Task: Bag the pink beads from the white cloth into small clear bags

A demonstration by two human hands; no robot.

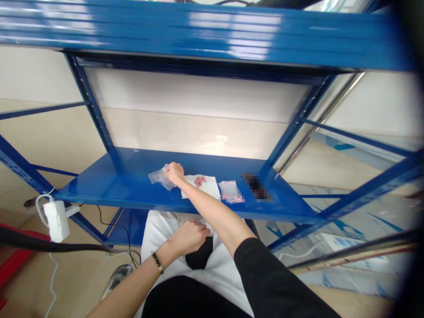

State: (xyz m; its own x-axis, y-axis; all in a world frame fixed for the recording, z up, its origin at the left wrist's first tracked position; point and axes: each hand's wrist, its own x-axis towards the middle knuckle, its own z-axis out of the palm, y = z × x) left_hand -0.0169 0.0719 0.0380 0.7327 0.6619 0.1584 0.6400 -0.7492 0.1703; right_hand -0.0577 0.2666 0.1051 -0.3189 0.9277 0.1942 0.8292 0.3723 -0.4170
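My right hand [174, 172] reaches across to the left over the blue shelf, its fingers closed on a clear plastic bag [158, 177]. The bag looks flat, and no contents can be made out in it. Beside that hand lies a white sheet of paper [208, 187] with a small heap of pink beads [199, 180] on it. To the right of the paper is a second clear bag [231, 190] with pink pieces near its bottom edge. My left hand [191, 237] rests low over my lap, below the shelf edge, fingers loosely bent and apparently holding nothing.
A dark phone-like object [256, 187], partly pixelated, lies at the right of the blue shelf [126, 190]. A blue beam [149, 31] spans above. A white power adapter [57, 221] hangs at the left post, with cables nearby. Wrapped white boxes [351, 247] stand at right.
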